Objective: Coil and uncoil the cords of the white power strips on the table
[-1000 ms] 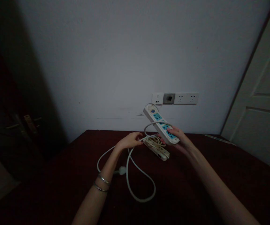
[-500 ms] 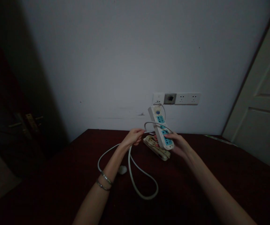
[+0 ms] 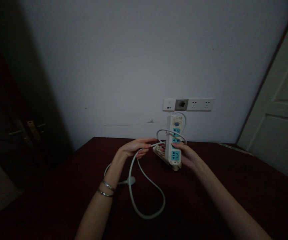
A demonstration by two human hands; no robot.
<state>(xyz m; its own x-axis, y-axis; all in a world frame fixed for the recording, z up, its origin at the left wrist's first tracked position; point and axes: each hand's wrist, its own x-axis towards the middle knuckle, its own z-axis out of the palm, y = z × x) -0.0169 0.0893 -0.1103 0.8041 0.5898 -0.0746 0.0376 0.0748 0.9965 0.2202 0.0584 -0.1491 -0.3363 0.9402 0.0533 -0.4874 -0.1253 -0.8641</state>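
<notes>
My right hand (image 3: 187, 154) grips a white power strip (image 3: 169, 146) with blue sockets, its thumb across the front. The strip stands nearly upright above the table. A white cord (image 3: 147, 217) wraps once around the strip and runs to the left. My left hand (image 3: 136, 147) pinches that cord, thumb on top, with the fingers partly stretched toward the strip. From this hand the cord hangs in a long loop over the table. The white plug (image 3: 131, 180) lies beside my left wrist. Behind the held strip lies a second, yellowed power strip (image 3: 176, 167), partly hidden.
The dark red table (image 3: 204, 200) meets a grey wall (image 3: 123, 66). Wall sockets (image 3: 200, 105) sit above the table's back edge. A pale door (image 3: 284, 133) is at the right, a dark door with a brass handle plate (image 3: 33, 130) at the left.
The held power strip has turned more upright and shifted slightly right. My left hand has moved left and its fingers have loosened and stretched along the cord. The cord loop has swung left.
</notes>
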